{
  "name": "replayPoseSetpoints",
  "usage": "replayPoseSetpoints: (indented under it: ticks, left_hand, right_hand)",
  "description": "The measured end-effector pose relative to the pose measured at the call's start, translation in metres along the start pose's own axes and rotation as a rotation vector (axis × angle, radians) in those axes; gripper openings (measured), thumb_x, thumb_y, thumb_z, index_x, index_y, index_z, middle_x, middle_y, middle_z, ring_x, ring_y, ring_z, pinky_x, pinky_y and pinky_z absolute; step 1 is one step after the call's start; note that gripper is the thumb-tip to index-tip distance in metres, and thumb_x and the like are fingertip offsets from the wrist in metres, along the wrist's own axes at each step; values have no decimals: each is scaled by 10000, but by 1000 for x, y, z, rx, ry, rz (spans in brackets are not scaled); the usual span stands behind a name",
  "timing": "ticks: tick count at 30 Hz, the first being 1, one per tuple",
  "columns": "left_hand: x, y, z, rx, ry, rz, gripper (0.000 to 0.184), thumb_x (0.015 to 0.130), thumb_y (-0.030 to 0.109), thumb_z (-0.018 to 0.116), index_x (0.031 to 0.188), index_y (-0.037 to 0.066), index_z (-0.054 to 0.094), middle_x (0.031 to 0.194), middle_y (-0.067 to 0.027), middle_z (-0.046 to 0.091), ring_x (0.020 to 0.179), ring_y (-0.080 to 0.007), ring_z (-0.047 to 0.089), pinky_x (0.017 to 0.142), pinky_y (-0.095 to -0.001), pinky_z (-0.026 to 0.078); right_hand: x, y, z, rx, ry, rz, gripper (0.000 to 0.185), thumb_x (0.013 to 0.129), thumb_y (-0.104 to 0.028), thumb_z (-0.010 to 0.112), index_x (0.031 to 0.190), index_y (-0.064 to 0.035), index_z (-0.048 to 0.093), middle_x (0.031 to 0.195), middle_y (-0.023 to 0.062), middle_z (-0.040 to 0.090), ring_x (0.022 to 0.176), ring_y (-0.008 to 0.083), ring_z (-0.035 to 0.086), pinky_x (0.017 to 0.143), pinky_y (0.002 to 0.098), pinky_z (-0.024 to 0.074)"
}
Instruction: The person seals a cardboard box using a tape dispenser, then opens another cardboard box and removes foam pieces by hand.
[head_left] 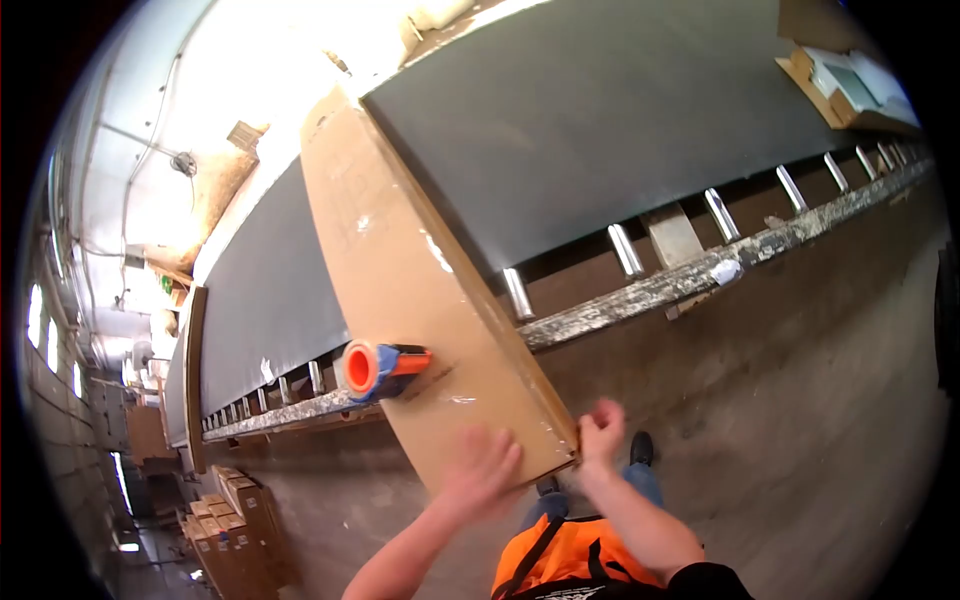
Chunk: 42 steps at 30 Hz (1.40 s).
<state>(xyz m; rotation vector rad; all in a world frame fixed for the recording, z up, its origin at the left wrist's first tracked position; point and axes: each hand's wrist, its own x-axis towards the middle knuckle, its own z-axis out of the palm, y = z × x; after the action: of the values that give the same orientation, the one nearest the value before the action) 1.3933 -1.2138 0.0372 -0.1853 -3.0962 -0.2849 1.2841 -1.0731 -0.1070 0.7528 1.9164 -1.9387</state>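
A long, flat cardboard box [430, 290] lies across the conveyor, its near end jutting over the edge toward me. Strips of clear tape shine on its top and side. My left hand [480, 467] rests on the top near that end, fingers stretched out and slightly blurred. At the near right corner, my right hand [602, 432] has its fingers curled together beside the box's edge; what they pinch, if anything, is hidden. A tape dispenser [385, 370], orange and blue with a roll on it, sits on the box near its left edge.
The dark conveyor belt [600, 120] runs past, edged by metal rollers [720, 215] and a worn rail [650, 295]. An open carton [850, 90] stands at upper right. Stacked boxes [225, 525] stand on the concrete floor [780, 420] at lower left.
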Motion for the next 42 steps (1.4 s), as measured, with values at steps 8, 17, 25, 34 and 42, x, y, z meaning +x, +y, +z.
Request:
replayPoseSetpoints:
  ticks: [8, 17, 25, 34, 42]
  left_hand:
    - [-27, -22, 36, -183, 40, 4, 640, 905, 407, 586, 1466, 130, 452, 1548, -134, 401, 1382, -463, 394, 1157, -563, 303]
    - [-36, -38, 51, -380, 174, -3, 724, 879, 429, 612, 1495, 107, 411, 1565, -151, 367, 1454, -431, 292, 1195, -556, 221]
    - [-43, -33, 11, -330, 121, -75, 1059, 680, 344, 807, 1509, -58, 284, 1549, -295, 308, 1426, -463, 327, 1203, -488, 269]
    - [-50, -33, 12, -350, 426, -124, 1185, 584, 209, 852, 1546, -15, 198, 1537, -394, 217, 1254, -551, 495, 913, -471, 551]
    - [-43, -23, -18, 56, 37, -85, 1006, 617, 360, 853, 1512, 233, 413, 1605, -149, 305, 1357, -471, 431, 1117, -502, 398]
  right_hand:
    - [-136, -109, 171, -407, -582, -181, 610, 839, -456, 738, 1208, -5, 556, 1070, 130, 616, 957, 202, 590, 853, 345, 484]
    - [-172, -110, 302, -740, -251, -44, 546, 815, -222, 706, 1252, -24, 446, 1216, 173, 518, 1079, 305, 549, 823, 444, 497]
    - [-141, -210, 52, -502, -710, -413, 956, 665, -71, 760, 1505, -54, 303, 1215, 154, 599, 1141, 261, 601, 976, 396, 498]
    - [-173, -199, 34, -1635, -601, -1019, 354, 629, -294, 692, 954, -154, 714, 927, 176, 679, 797, 373, 692, 731, 447, 579]
    - [-170, -101, -30, -1761, -682, -792, 442, 621, -327, 708, 974, -62, 731, 997, 216, 670, 863, 348, 690, 749, 422, 587]
